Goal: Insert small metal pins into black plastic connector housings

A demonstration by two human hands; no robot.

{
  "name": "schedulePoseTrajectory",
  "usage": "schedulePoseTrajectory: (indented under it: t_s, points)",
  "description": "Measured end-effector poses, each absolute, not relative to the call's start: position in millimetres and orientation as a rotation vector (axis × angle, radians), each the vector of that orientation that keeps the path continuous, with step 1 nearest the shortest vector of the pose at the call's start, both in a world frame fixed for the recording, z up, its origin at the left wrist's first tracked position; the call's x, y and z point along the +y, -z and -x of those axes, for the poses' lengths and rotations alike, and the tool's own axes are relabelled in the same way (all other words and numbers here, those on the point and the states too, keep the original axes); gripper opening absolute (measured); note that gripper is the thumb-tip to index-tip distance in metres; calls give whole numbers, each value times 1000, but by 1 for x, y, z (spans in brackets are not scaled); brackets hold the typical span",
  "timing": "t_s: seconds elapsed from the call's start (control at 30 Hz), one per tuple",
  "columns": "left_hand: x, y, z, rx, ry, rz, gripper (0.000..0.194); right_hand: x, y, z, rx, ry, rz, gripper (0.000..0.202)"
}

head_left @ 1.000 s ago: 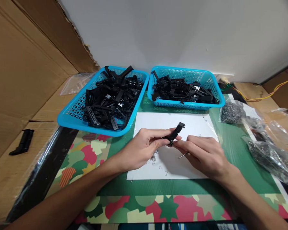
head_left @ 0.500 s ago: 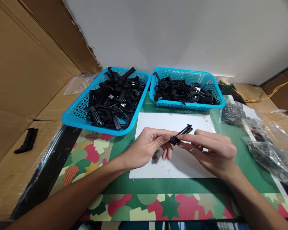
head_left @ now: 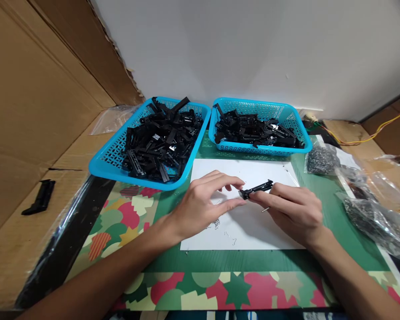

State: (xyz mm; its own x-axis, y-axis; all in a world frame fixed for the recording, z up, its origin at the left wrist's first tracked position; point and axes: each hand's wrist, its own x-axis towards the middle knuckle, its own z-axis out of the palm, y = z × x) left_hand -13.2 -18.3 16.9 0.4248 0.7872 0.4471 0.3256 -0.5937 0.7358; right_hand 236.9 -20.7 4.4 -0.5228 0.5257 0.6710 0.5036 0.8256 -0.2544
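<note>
My right hand [head_left: 295,211] pinches a long black plastic part [head_left: 258,190] over the white sheet [head_left: 253,233]. A thin metal rod [head_left: 266,209] sticks out beneath its fingers. Just left of the part is my left hand [head_left: 205,200], its thumb and fingers apart in a loose curve near the part's left end, with nothing gripped between them. Small bent wire pieces [head_left: 216,223] lie on the sheet by the left hand, and a few more are scattered to their right.
Two blue baskets [head_left: 103,162] [head_left: 263,105] of black parts stand at the back. Plastic bags of small metal pieces [head_left: 322,160] [head_left: 366,218] lie on the right. One black part [head_left: 41,197] rests on cardboard at left.
My left hand has let go of the black part and its fingers have spread. The part, in my right hand, has turned flatter. More of the wire pieces and the rod now show.
</note>
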Motion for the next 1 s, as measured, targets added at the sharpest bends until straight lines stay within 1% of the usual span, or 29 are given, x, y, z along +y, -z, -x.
schedulePoseTrajectory:
  t_s: [0.17,0.27,0.4,0.53,0.63,0.73,0.77,0.9,1.0]
  points:
    - [-19,-8,14,915,-1051,-2373,15,-18,-3,-230,-2275,-76,792,20]
    - [-19,-5,16,949,-1052,-2421,14,-17,-7,-225,-2264,-271,883,17]
    - [-17,-2,17,1025,-1022,-2414,13,-14,-15,-224,-2158,-522,1058,23]
    - [-16,2,15,1036,-979,-2412,10,-12,-17,-226,-2105,-451,1018,21]
    - [-16,4,14,1019,-971,-2410,12,-15,-17,-222,-1931,-464,1058,16]
    - [-17,5,14,1010,-959,-2409,15,-18,-15,-208,-1614,-640,1143,5]
    - [-17,6,14,1009,-960,-2408,15,-18,-14,-202,-1525,-691,1146,4]
    - [-16,6,14,991,-1000,-2419,11,-14,-9,-183,-1409,-824,1091,13]
    - [-16,7,14,982,-1025,-2432,8,-12,-6,-177,-1438,-860,1081,14]
